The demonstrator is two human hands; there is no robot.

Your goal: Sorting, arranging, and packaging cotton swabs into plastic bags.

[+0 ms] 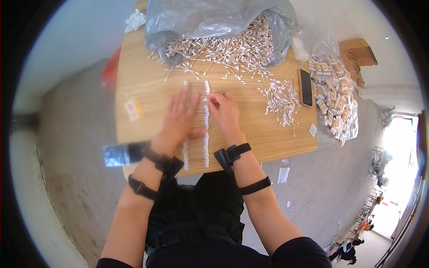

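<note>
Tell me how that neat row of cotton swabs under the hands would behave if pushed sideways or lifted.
The row of cotton swabs is loose, thin sticks lying side by side, so pushed it would probably skew or roll apart. Lifted, it likely scatters unless squeezed from both sides. Both the left hand and right hand rest on it, apparently steadying it.

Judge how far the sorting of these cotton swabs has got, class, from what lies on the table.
Done: a long neat row of aligned swabs runs down the wooden table. In hand: the left hand lies flat on the row while the right hand touches its upper edge. Left: a loose heap spilling from the grey plastic bag and a small scattered pile.
</note>
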